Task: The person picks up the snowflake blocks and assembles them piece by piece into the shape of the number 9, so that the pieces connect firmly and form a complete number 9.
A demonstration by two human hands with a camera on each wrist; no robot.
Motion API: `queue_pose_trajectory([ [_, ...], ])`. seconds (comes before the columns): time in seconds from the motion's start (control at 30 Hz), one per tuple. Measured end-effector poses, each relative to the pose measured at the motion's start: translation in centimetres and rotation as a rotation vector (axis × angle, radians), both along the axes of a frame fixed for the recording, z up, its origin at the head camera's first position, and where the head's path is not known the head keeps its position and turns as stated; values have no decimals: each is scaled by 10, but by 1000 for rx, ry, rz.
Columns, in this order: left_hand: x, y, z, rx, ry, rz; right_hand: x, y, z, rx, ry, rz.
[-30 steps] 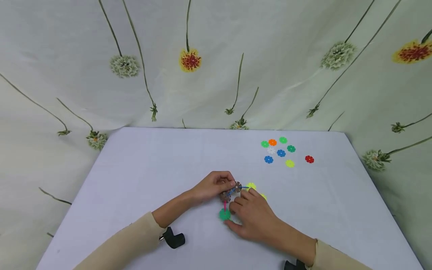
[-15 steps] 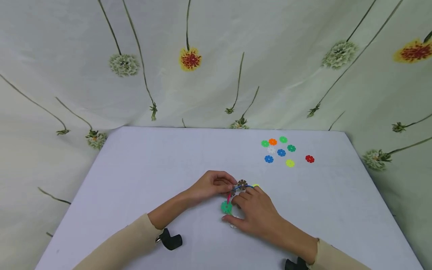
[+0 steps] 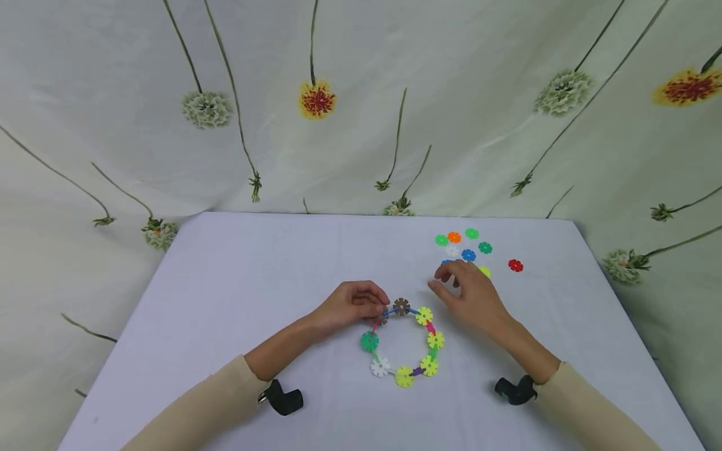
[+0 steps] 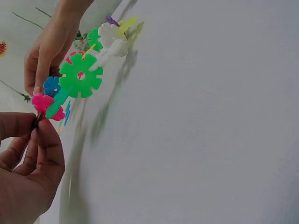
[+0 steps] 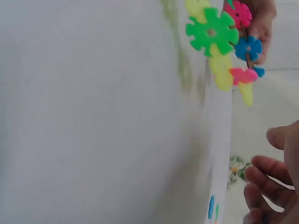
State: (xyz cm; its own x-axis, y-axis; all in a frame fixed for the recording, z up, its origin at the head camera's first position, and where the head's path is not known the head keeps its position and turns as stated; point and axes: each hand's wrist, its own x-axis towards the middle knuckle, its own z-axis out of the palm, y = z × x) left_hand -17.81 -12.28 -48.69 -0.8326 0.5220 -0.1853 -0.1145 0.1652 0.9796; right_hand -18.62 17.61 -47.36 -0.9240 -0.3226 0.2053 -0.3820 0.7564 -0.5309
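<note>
A closed ring of notched plastic snowflake discs stands off the table in the head view, mixing a green disc (image 3: 369, 341), a white disc (image 3: 380, 366), brown and several yellow discs (image 3: 435, 339), with smaller-looking edge-on connectors between them. My left hand (image 3: 352, 304) pinches a brown disc (image 4: 37, 122) at the ring's upper left between thumb and fingertips. Away from the ring, my right hand (image 3: 474, 297) hovers up and to the right, fingers loosely bent, thumb apart, holding nothing. It partly covers a blue disc and a yellow disc (image 3: 484, 271).
Several loose discs lie at the back right of the white table (image 3: 271, 263), among them an orange disc (image 3: 454, 237), a blue disc (image 3: 469, 255) and a red disc (image 3: 516, 265). A flower-printed cloth (image 3: 350, 156) hangs behind the table.
My right hand has let go of the ring and moved up and right toward the loose discs. The whole ring is now uncovered; my left hand still grips it.
</note>
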Motion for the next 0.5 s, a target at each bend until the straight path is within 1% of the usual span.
queue_pose_trajectory([
  [0.03, 0, 0, -1, 5, 0, -5, -4, 5, -1, -20, -60, 9],
  [0.1, 1, -1, -1, 3, 2, -8, -6, 14, -3, -65, -181, 66],
  [0.17, 1, -2, -2, -5, 11, -7, -5, 20, -4, -94, -292, 145],
  [0.23, 1, -4, -2, -7, 19, -8, -1, 22, -5, -78, -365, 218],
  [0.3, 1, -7, -3, 2, 12, -13, 3, 21, -5, -61, -398, 267],
  [0.33, 1, -8, -4, 6, 6, -19, 4, 20, -6, -52, -406, 278],
  [0.4, 1, -9, -4, 16, -13, -33, 6, 17, -7, -41, -399, 289],
  [0.5, 2, -10, -3, 1, -51, -50, 4, 14, -9, -72, -384, 287],
])
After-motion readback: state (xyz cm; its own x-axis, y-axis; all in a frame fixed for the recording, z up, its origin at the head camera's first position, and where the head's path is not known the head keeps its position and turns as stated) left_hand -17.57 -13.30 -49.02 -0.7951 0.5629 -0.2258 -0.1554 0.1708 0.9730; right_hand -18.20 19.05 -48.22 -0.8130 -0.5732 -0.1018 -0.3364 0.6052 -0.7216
